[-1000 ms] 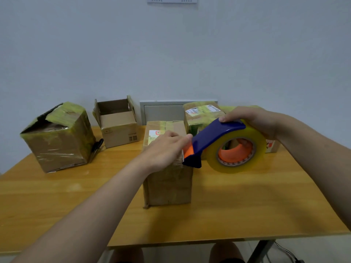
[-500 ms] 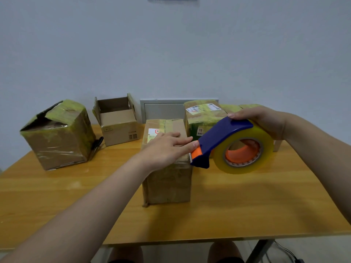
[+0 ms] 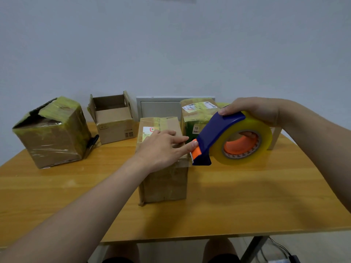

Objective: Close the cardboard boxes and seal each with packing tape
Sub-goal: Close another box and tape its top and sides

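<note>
- Centrally in the head view, a tall brown cardboard box (image 3: 165,179) stands closed on the light wooden table (image 3: 247,196). Yellowish tape runs along its top and a white label sits near its far left corner.
- The left hand (image 3: 163,149) lies on that box's top with straight, relaxed fingers and grips nothing. Its index fingertip reaches toward 3 o'clock and touches the orange tab at the mouth of the blue plastic tape dispenser (image 3: 218,133).
- The right hand (image 3: 252,111) is curled round the dispenser, thumb on the blue guard and fingers through the orange core. It holds the dispenser in the air at 3 o'clock of the box's top, mouth down at the box's upper right edge.
- The roll of clear yellowish packing tape (image 3: 264,133) sits in the dispenser.
- At 1 o'clock, just behind the tall box, stands a closed green-and-yellow taped box (image 3: 191,118) with white labels.
- At 11 o'clock is a small open brown cardboard box (image 3: 114,122), flaps up.
- At 9 o'clock, well apart, a large tilted box wrapped in yellowish tape (image 3: 51,135) shows a dark gap along its top seam.
- At 12 o'clock, a grey wall panel (image 3: 159,107) stands behind the table.
</note>
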